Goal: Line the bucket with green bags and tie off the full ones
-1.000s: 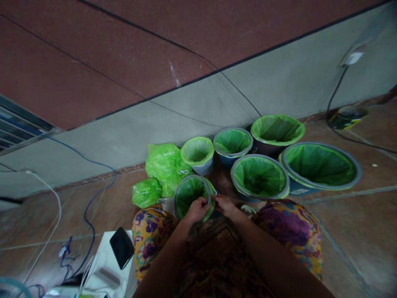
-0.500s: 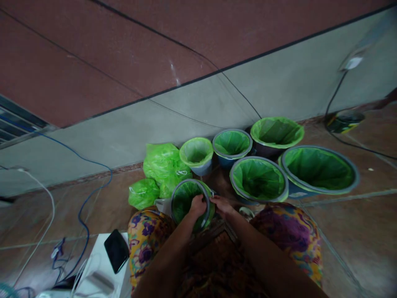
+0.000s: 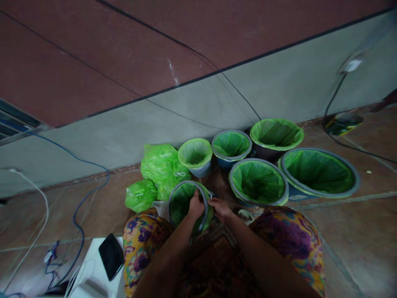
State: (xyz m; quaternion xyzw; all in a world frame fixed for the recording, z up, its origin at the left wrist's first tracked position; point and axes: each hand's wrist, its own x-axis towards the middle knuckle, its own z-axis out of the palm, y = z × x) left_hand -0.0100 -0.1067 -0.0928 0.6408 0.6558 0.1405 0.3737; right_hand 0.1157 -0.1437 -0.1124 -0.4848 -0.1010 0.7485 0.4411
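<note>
A small bin lined with a green bag (image 3: 181, 201) stands tilted between my knees, its grey rim ring facing me. My left hand (image 3: 196, 205) reaches over the rim, fingers curled on the ring and the bag's edge. My right hand (image 3: 219, 207) rests at the right side of the same rim, fingers pinched on the ring there. Both forearms run up from the bottom of the view over my flowered trousers.
Several lined bins stand along the wall: a small pale one (image 3: 196, 156), a blue one (image 3: 232, 147), a dark one (image 3: 276, 137), two wide ones (image 3: 258, 182) (image 3: 319, 173). Filled green bags (image 3: 155, 174) lie left. A phone (image 3: 109, 255) lies on a white box; cables trail left.
My left hand has slid further over the rim into the bin's mouth. The right hand has stayed at the rim's right side. The view has shifted slightly.
</note>
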